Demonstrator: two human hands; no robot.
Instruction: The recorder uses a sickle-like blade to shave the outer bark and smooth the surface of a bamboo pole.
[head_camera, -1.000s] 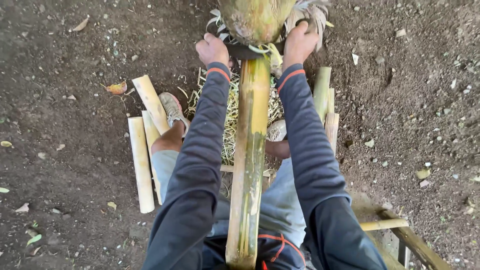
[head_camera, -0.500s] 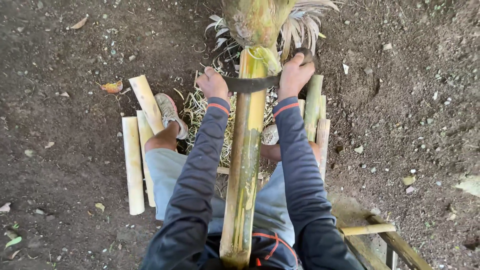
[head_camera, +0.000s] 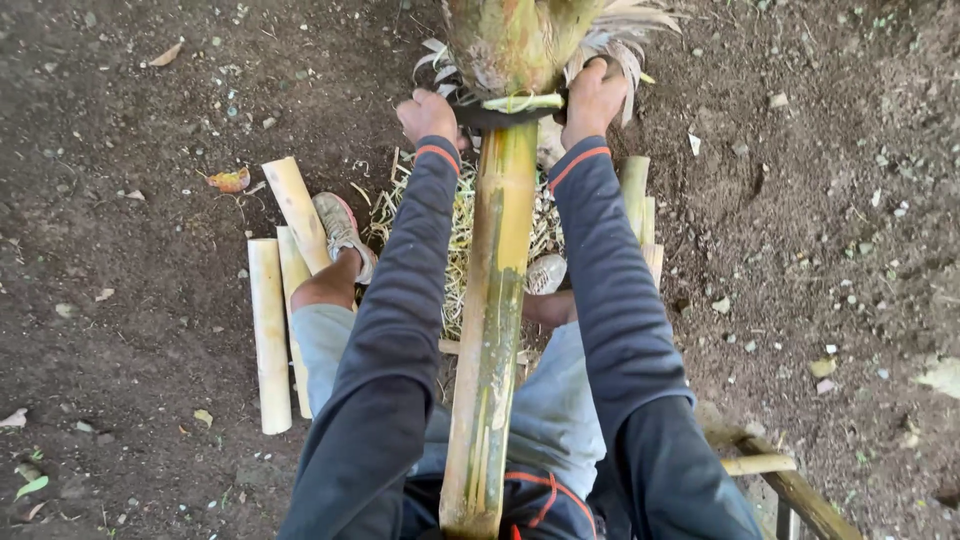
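Clearly both hands, left (head_camera: 428, 113) and right (head_camera: 592, 98), are clamped on the ends of a dark blade (head_camera: 505, 117) lying across the far part of the long bamboo pole (head_camera: 490, 320), which looks stiff and heavy.

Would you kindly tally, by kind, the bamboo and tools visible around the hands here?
Long bamboo pole under the blade: 1
Two-handled blade, held by left hand and right hand: 1
Cut bamboo pieces lying left of the legs: 3
Total: 5
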